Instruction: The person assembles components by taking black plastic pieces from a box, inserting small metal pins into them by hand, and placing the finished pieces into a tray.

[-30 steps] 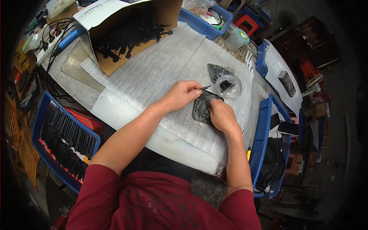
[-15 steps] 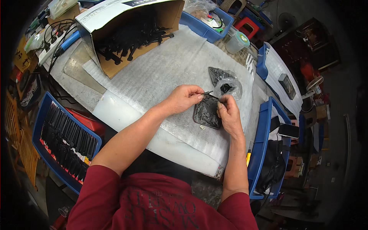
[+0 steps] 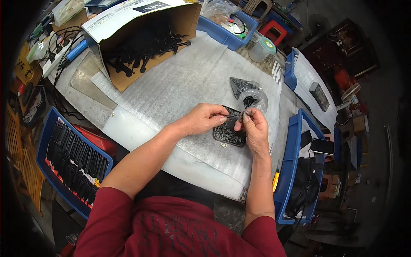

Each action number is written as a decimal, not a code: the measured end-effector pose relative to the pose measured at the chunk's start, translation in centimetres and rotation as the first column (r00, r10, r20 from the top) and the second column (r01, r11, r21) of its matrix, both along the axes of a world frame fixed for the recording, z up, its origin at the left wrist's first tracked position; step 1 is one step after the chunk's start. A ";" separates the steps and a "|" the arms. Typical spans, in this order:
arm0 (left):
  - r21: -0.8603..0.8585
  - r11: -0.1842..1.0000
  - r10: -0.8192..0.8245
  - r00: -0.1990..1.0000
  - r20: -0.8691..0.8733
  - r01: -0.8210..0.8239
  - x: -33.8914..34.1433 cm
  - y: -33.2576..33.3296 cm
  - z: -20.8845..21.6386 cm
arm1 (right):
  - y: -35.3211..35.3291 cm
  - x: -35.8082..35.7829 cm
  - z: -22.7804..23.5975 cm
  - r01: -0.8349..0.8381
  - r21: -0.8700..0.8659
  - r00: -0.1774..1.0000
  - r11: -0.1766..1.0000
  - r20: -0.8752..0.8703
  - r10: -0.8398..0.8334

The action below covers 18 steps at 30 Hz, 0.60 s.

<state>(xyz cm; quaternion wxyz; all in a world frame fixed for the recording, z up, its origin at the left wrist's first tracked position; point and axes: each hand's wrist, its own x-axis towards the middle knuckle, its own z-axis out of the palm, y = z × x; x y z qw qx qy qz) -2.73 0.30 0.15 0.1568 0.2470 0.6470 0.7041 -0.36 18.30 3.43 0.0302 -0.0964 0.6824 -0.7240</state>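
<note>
My left hand [image 3: 204,118] pinches a small slim dark part [image 3: 232,115] between thumb and fingertips. Close beside it, my right hand [image 3: 254,127] has thumb and forefinger pressed together at the part's other end; whatever lies between those fingertips is too small to make out. Both hands hover over a dark shallow tray [image 3: 234,144], which holds many small thin metal pins [image 3: 228,133]. Just beyond the fingers lies a clear plastic bag [image 3: 262,102], rolled open at its mouth, with small black parts [image 3: 240,87] inside. My right hand partly covers the tray.
An open cardboard box [image 3: 124,81] of black long-stemmed pieces stands at the back left. Blue bins flank me: the left bin [image 3: 47,171] holds rows of black parts, the right bin [image 3: 295,128] a phone and dark cloth. A yellow-handled tool [image 3: 276,180] lies near my right forearm.
My hands have drawn closer together over the tray, and their fingertips now meet at the dark part. The right fingers have curled further inward. The whole view has shifted slightly.
</note>
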 end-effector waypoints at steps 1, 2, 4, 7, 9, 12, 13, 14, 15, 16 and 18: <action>-0.001 1.000 -0.001 1.000 0.000 0.001 0.0 -0.1 0.1 | -0.1 0.0 0.0 0.001 -0.001 1.000 1.000 0.000 -0.001; -0.025 1.000 -0.007 1.000 -0.010 0.007 0.1 -0.2 0.2 | -0.1 0.0 0.0 0.013 -0.034 1.000 0.999 -0.019 -0.013; -0.048 0.999 -0.015 1.000 -0.018 0.014 0.1 -0.1 0.3 | -0.3 0.1 -0.1 0.026 -0.067 0.999 0.997 -0.036 -0.029; -0.078 0.997 -0.012 0.999 -0.031 0.009 0.2 0.0 0.3 | -0.8 0.3 0.0 0.055 -0.042 0.995 0.998 -0.075 -0.059; -0.017 1.000 0.019 0.999 -0.046 -0.020 0.2 0.1 0.0 | -0.9 0.3 -0.1 0.068 -0.017 0.994 0.998 -0.080 -0.069; -0.024 0.999 0.027 0.999 -0.031 -0.028 0.3 0.1 0.1 | -0.7 0.1 -0.6 0.072 -0.016 0.994 0.997 -0.077 -0.073; -0.022 0.999 0.026 0.999 -0.031 -0.027 0.3 0.1 0.2 | -0.7 0.2 -0.5 0.074 -0.014 0.994 0.997 -0.077 -0.075; -0.027 0.999 0.022 0.999 -0.034 -0.023 0.3 0.1 0.2 | -0.7 0.2 -0.4 0.080 -0.018 0.993 0.997 -0.084 -0.081; -0.035 0.999 0.020 0.999 -0.036 -0.021 0.3 0.1 0.3 | -0.7 0.2 -0.5 0.083 -0.024 0.992 0.996 -0.090 -0.085; -0.036 0.999 0.021 0.999 -0.035 -0.022 0.3 0.1 0.4 | -0.7 0.2 -0.5 0.083 -0.025 0.992 0.996 -0.089 -0.085; -0.058 0.998 0.024 0.998 -0.055 -0.027 0.3 0.0 0.5 | -0.7 0.2 -0.7 0.089 -0.017 0.991 0.996 -0.097 -0.090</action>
